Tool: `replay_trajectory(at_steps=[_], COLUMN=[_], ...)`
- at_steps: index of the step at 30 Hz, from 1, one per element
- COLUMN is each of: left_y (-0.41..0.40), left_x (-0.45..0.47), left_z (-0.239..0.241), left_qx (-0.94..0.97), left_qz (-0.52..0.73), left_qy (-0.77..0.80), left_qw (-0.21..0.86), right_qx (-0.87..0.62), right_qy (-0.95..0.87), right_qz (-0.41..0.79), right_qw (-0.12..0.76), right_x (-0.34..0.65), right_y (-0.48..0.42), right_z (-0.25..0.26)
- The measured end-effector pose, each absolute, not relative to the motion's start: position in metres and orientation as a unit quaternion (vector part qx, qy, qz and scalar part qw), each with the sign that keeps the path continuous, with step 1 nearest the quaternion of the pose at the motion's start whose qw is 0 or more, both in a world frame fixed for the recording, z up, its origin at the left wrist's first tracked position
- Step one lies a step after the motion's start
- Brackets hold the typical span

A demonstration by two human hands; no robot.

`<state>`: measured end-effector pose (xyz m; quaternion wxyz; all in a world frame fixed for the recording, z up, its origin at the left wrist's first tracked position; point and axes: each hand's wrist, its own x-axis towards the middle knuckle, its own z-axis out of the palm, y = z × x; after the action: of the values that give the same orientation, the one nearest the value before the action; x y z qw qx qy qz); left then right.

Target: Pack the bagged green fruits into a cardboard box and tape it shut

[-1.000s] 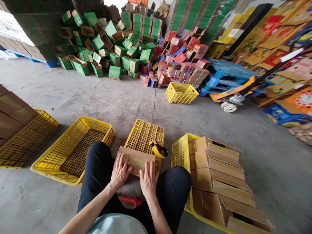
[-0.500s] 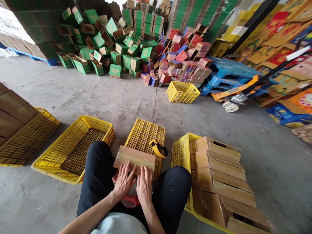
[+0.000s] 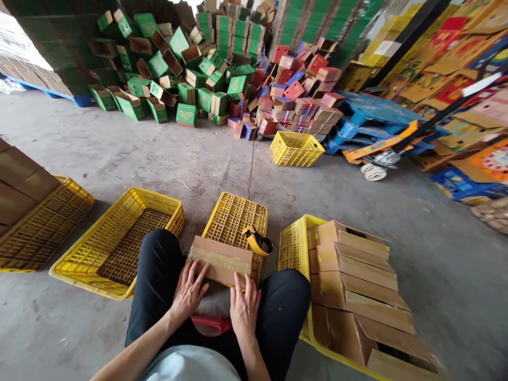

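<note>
A brown cardboard box (image 3: 222, 258) with a strip of clear tape along its top lies across the near end of an upturned yellow crate (image 3: 234, 211). My left hand (image 3: 189, 288), fingers spread, rests its fingertips on the box's near left part. At the near right corner, my right hand (image 3: 244, 301) touches the cardboard with its fingers stretched out. Neither hand grips anything. A yellow and black tape dispenser (image 3: 257, 242) sits on the crate, just beyond the box's right end.
To my right stands a yellow crate (image 3: 293, 248) filled with cardboard boxes (image 3: 357, 275). An open yellow crate (image 3: 119, 238) is at my left, beside a crate stacked with boxes (image 3: 24, 180). Farther off are a small yellow crate (image 3: 297, 149), heaped green boxes (image 3: 186, 114) and a pallet jack (image 3: 384, 145).
My hands have moved apart on the box, the left one outward to the left and the right one toward the right end. The box stays in about the same place.
</note>
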<state>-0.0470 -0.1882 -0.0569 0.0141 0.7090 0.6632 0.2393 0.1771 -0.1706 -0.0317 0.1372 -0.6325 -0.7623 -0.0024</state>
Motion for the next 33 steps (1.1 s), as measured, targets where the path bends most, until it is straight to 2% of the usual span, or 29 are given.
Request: replay_trajectory(at_steps=[9,17,33], left_y=[-0.187,-0.178,-0.134], left_x=[-0.040,-0.024,-0.035], left_z=[-0.058,-0.054,-0.031], left_qx=[0.668,0.752,0.724], left_qz=[0.256,0.228,0.226], left_qy=[0.699,0.618,0.652], left_qw=[0.004,0.034,0.009], right_qx=[-0.642,-0.579,-0.588], right_qy=[-0.751,-0.801,-0.799], right_qz=[-0.019,0.023,0.032], right_qw=[0.152,0.152,0.122], right_x=[0.165,0.115,0.128], right_y=[-0.170,-0.165,-0.130], right_z=[-0.040,-0.035,-0.024])
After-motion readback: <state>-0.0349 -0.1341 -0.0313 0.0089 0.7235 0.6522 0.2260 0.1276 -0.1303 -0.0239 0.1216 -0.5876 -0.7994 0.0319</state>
